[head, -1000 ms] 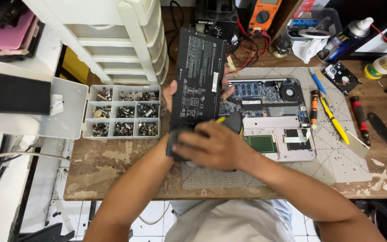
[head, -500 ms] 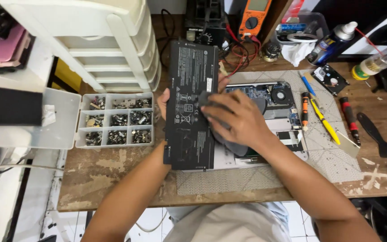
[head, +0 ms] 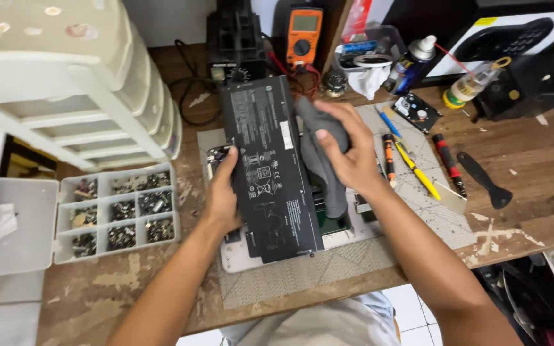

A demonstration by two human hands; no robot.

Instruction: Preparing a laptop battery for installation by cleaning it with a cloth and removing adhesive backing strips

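A long flat black laptop battery (head: 265, 163) lies tilted over an opened laptop base (head: 251, 253) on a grey cutting mat (head: 290, 279). My left hand (head: 222, 192) grips the battery's left edge near its middle. My right hand (head: 347, 154) is closed on a dark grey cloth (head: 325, 170) and presses it against the battery's upper right edge. The cloth hangs down over the laptop's inner boards, which are mostly hidden.
A clear compartment box of screws (head: 123, 214) sits at the left, under a white drawer unit (head: 78, 96). An orange multimeter (head: 304, 32), spray can (head: 408, 64), glue bottle (head: 472, 83), hard drive (head: 416, 110), screwdrivers (head: 447, 160) and a black pry tool (head: 482, 179) lie to the right.
My right hand with the cloth has moved from the battery's lower end up to its upper right edge. My left hand stays on the left edge. The camera view has moved closer.
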